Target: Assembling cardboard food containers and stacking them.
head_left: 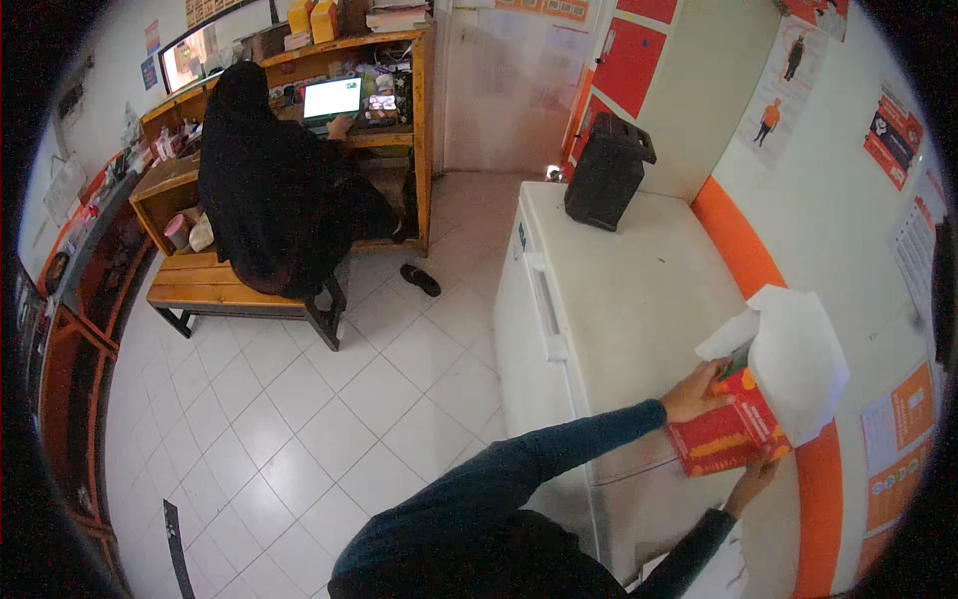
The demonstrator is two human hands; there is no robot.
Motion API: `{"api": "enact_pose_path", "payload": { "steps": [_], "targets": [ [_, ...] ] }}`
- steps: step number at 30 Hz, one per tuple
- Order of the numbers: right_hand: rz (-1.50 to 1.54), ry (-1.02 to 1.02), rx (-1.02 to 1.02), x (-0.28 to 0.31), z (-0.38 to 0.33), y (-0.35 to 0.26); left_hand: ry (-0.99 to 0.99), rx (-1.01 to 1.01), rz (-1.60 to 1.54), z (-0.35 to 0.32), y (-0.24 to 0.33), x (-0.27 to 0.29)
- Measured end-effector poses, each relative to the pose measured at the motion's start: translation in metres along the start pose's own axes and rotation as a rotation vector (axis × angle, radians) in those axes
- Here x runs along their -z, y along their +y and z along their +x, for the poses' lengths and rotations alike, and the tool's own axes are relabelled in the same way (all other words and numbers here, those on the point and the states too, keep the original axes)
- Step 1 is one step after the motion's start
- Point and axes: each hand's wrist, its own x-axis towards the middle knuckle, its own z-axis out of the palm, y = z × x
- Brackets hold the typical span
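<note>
My left hand grips the upper left edge of a red cardboard box with yellow and orange printing. From below, my right hand holds the box at its lower right corner, its fingers partly hidden. A large white sheet or bag rises behind and beside the box, against the wall. I cannot tell if it is paper or plastic, or whether it is joined to the box. The box is held over the near right end of a white chest freezer.
A black speaker stands on the freezer's far end. A person in black sits on a wooden bench at a desk with a laptop. One dark shoe lies on the tiled floor. Shelves line the left wall.
</note>
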Motion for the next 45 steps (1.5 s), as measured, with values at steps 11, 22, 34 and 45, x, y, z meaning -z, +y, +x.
{"api": "enact_pose_path", "payload": {
  "steps": [11, 22, 34, 45],
  "targets": [
    [0.023, 0.402, -0.057, 0.021, -0.08, 0.002, 0.147, 0.085, 0.411, -0.099, 0.075, -0.009],
    [-0.001, 0.1, -0.03, 0.022, -0.088, -0.031, 0.215, 0.126, 0.332, -0.11, 0.073, -0.002],
    [-0.126, 0.041, -0.082, 0.022, -0.087, -0.046, 0.301, -0.118, 0.324, -0.111, 0.061, -0.004],
    [-0.073, 0.007, -0.048, 0.016, -0.087, -0.056, 0.267, 0.0, 0.219, -0.104, 0.06, -0.003]
  ]
}}
